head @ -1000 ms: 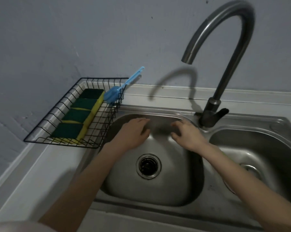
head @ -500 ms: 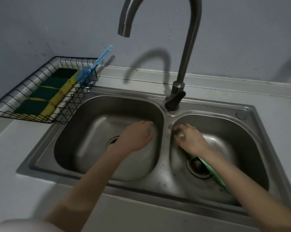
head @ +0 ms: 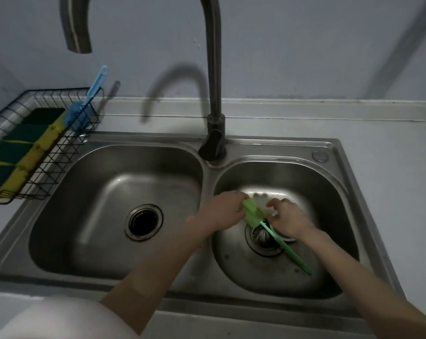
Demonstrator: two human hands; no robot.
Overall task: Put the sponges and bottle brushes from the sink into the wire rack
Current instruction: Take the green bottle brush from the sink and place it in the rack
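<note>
A tall curved faucet (head: 213, 69) rises behind the basins against a grey-blue wall (head: 305, 45).

Left hand (head: 225, 211): forearm reaching in from lower left, palm down, fingers curled closed around a green brush (head: 252, 214). Right hand (head: 289, 220): forearm reaching in from lower right, palm down, fingers bent, grip indistinct, just beside the left.

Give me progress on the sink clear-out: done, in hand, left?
Done: four sponges and the blue brush sit in the wire rack. In hand: both hands are in the right basin, the left hand gripping the green brush; the right hand beside it. Left: move it to the rack. Left basin looks empty.
</note>
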